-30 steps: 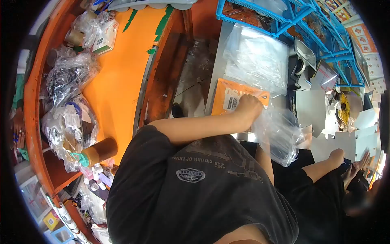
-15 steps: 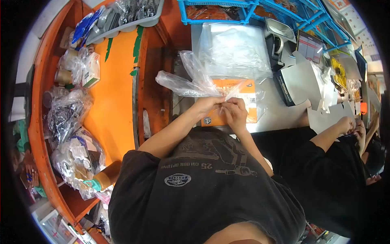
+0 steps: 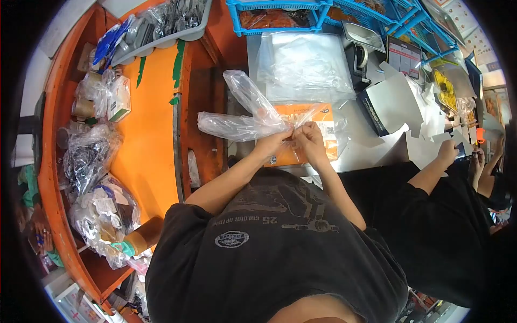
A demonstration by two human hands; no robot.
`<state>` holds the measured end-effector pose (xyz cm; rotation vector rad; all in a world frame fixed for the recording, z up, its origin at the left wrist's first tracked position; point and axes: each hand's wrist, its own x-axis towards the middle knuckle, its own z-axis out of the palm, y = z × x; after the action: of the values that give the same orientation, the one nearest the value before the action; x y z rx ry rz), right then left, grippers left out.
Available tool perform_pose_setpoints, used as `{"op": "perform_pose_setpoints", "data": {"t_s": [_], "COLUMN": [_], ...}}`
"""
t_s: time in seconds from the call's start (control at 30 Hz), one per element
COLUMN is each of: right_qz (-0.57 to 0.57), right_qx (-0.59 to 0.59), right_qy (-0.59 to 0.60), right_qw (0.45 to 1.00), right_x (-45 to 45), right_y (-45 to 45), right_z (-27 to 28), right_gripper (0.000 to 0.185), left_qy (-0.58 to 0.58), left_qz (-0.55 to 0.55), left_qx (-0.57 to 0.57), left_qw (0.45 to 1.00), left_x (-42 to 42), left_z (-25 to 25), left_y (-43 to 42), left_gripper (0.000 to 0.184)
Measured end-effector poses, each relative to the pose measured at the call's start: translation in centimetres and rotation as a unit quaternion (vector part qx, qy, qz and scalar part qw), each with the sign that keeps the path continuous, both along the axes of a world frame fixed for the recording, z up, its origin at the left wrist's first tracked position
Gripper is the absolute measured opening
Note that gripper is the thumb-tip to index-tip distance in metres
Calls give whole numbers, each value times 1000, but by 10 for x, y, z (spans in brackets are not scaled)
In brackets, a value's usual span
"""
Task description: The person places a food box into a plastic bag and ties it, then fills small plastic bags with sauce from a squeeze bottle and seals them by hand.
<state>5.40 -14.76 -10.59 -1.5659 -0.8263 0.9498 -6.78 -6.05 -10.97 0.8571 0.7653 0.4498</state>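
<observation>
An orange box (image 3: 285,156) lies on the metal counter (image 3: 366,156) in front of me, with clear plastic around it. My left hand (image 3: 273,143) pinches the gathered clear plastic bag (image 3: 250,105), whose two long ends stick out to the left. Close beside it, my right hand (image 3: 311,138) has its fingers closed on the same plastic, over the box. The fingertips of both hands nearly meet. Beyond the box lies a stack of clear plastic bags (image 3: 307,62).
Blue baskets (image 3: 280,6) stand at the back. An open box (image 3: 396,102) and a co-worker's hands (image 3: 448,152) are at the right. An orange shelf (image 3: 153,129) on the left bears a grey tray (image 3: 161,37), wrapped bundles and a brown bottle (image 3: 145,235).
Both hands have come together over the orange box, holding the plastic, which was spread to the right earlier. Its gathered ends now point left. The view has shifted.
</observation>
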Motion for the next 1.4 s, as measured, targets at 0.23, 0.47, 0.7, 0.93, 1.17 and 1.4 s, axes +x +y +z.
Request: {"op": "perform_pose_setpoints", "data": {"t_s": [0.23, 0.47, 0.7, 0.93, 1.17, 1.4], "right_qz": [22, 11, -58, -65, 79, 101], "right_qx": [-14, -15, 20, 96, -15, 107], "right_qy": [-127, -110, -158, -89, -226, -258], "right_qw": [992, 994, 985, 989, 971, 955], "right_x": [4, 3, -3, -13, -2, -59], "right_y": [0, 1, 2, -9, -20, 20], "right_z": [-3, -1, -4, 22, 13, 112], "right_gripper": [15, 16, 9, 6, 7, 31], "left_qy": [4, 9, -92, 33, 43, 43], "left_qz": [-12, -34, -58, -11, 10, 20], "left_qx": [-33, -47, 47, 51, 84, 192], "left_qw": [999, 998, 993, 998, 995, 980], "left_x": [-2, -4, -3, -6, -8, -85], "left_z": [-2, 4, -77, -12, -8, 101], "left_y": [1, 2, -2, 2, 3, 46], "left_gripper": [21, 20, 25, 25, 18, 25]}}
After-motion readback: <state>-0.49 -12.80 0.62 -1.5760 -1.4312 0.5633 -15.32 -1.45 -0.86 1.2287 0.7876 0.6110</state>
